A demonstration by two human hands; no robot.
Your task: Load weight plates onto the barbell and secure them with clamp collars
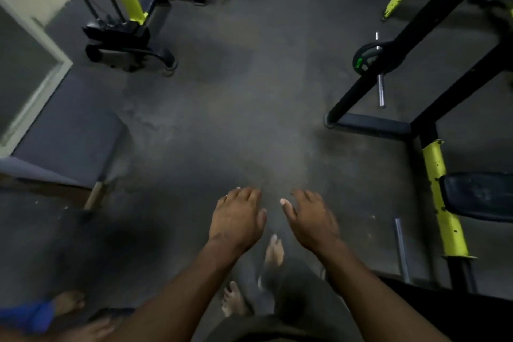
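The weight plate (367, 60) sits on the barbell (379, 75) at the black and yellow rack (416, 130), up and to the right of the person. The bar's bare steel end (381, 93) points toward the person, its long axis running near to far. Both hands hover over the floor (222, 91), fingers relaxed and spread, holding nothing. The right hand (312, 219) is nearer the bar; the left hand (238, 216) lies farther. No collar is visible.

hands: two, left hand (236, 216) and right hand (313, 219), both empty
weight plate (367, 60): one
yellow-padded machines: two
bare feet below: two
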